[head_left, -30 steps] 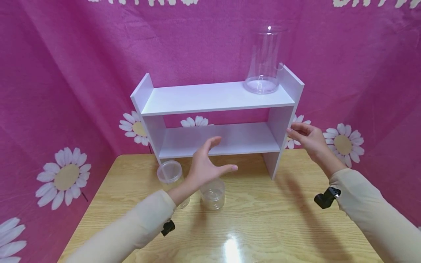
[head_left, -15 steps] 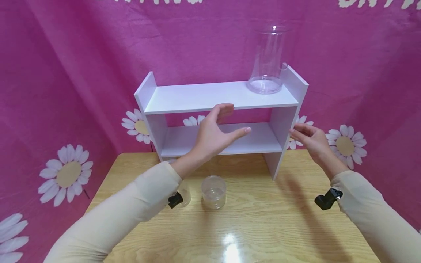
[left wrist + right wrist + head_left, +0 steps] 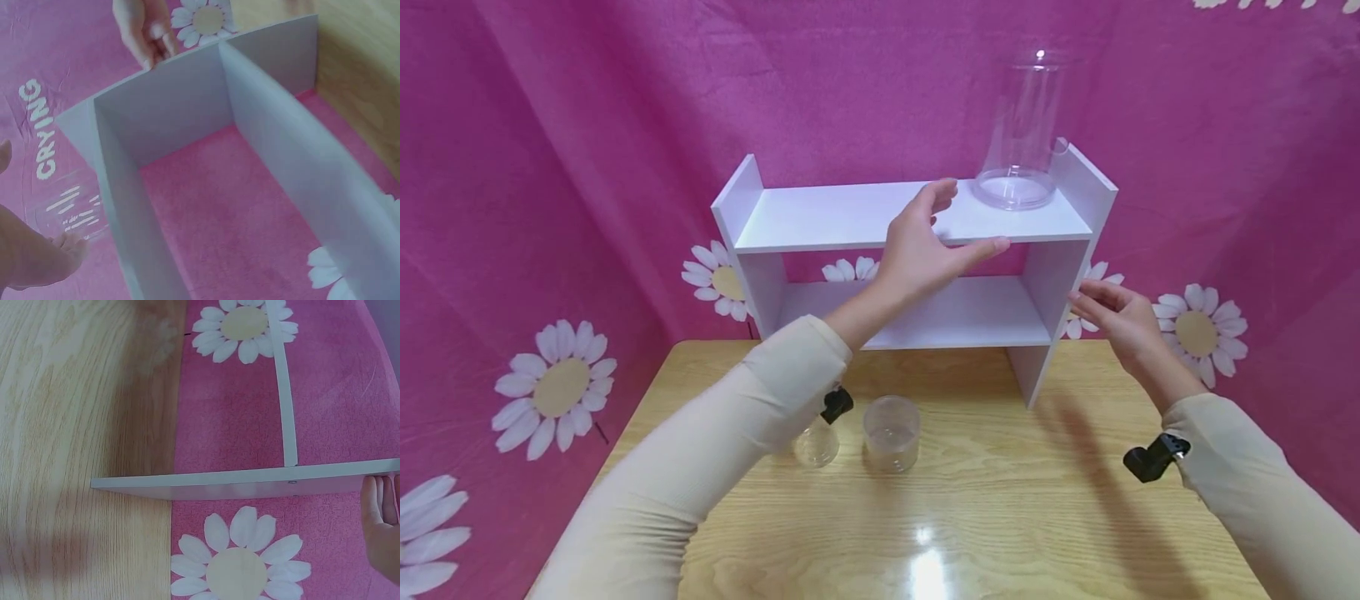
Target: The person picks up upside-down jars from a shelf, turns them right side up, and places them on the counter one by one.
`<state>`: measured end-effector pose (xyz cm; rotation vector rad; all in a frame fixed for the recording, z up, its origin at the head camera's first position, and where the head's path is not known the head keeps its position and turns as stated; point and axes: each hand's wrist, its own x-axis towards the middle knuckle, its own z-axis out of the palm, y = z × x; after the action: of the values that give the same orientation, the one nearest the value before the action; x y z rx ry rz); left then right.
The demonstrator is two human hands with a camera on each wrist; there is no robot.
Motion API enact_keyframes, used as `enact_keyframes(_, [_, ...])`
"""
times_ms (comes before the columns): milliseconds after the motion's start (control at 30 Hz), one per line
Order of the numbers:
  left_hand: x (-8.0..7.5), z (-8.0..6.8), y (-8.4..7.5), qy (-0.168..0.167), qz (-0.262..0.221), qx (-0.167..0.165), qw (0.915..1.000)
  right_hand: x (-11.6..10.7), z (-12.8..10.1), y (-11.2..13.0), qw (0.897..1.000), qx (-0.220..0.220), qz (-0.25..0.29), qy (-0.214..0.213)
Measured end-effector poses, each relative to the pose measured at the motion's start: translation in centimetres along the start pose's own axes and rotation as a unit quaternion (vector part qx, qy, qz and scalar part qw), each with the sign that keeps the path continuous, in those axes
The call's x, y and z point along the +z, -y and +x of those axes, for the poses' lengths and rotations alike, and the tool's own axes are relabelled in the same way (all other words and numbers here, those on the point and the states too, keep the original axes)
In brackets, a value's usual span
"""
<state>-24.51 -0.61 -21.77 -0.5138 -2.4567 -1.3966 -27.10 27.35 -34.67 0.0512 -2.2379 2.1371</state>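
Observation:
A white two-tier shelf [image 3: 850, 217] stands at the back of the wooden table. A tall clear cylinder [image 3: 1021, 125] stands upright at the right end of its top board. My left hand [image 3: 947, 229] hovers open at the front edge of that top board, fingers spread, just left of the cylinder and holding nothing. In the left wrist view the cylinder [image 3: 65, 206] shows beside my fingertips [image 3: 69, 247]. My right hand [image 3: 1105, 308] rests with straight fingers against the shelf's right side panel [image 3: 1052, 275]; the right wrist view shows that panel's edge [image 3: 250, 481] beside my right hand [image 3: 381, 525].
Two small clear jars stand on the table in front of the shelf: one [image 3: 891, 433] in the open, the other [image 3: 816, 446] partly behind my left sleeve. Pink daisy-print cloth [image 3: 550, 208] hangs behind and along both sides. The lower shelf board [image 3: 955, 321] holds nothing.
My left hand rose from above the small jars, past the lower shelf, up to the top board near the tall cylinder. My right hand stayed on the side panel.

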Motion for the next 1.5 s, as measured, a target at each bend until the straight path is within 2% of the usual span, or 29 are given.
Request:
enact_keyframes(233, [-0.2,3.3,-2.6,0.027,0.061,-0.047,0.9967,-0.3,-0.8,0.2,0.999,0.013,-0.040,-0.012])
enact_keyframes(333, [-0.3,4.5,-3.8,0.032,0.074,-0.070,0.9943,-0.2,-1.1,0.2,1.000,0.009,-0.017,-0.007])
enact_keyframes(467, [-0.4,6.3,-5.5,0.027,0.089,-0.097,0.9909,0.0,-1.4,0.0,1.000,0.002,0.019,0.000])
enact_keyframes(633, [0.2,8.8,-8.2,0.016,0.099,-0.114,0.9884,-0.5,-2.1,0.2,1.000,-0.002,-0.029,-0.011])
enact_keyframes(833, [1.9,10.7,-10.7,-0.007,0.112,-0.127,0.9855,-1.4,-3.3,0.3,1.000,0.000,-0.016,-0.013])
enact_keyframes(1033, [3.4,12.0,-10.9,-0.036,0.095,-0.170,0.9802,-1.4,-4.0,0.5,0.999,-0.004,-0.033,-0.010])
enact_keyframes(1233, [3.8,12.3,-9.5,-0.051,0.064,-0.205,0.9752,-0.4,-3.7,0.6,0.999,-0.010,-0.042,0.006])
enact_keyframes(1300, [3.8,12.2,-9.0,-0.055,0.058,-0.211,0.9743,0.0,-3.5,0.6,0.998,-0.004,-0.060,0.007])
enact_keyframes(1500, [3.8,12.0,-8.1,-0.066,0.052,-0.207,0.9746,0.5,-3.2,0.4,0.998,-0.005,-0.057,0.010])
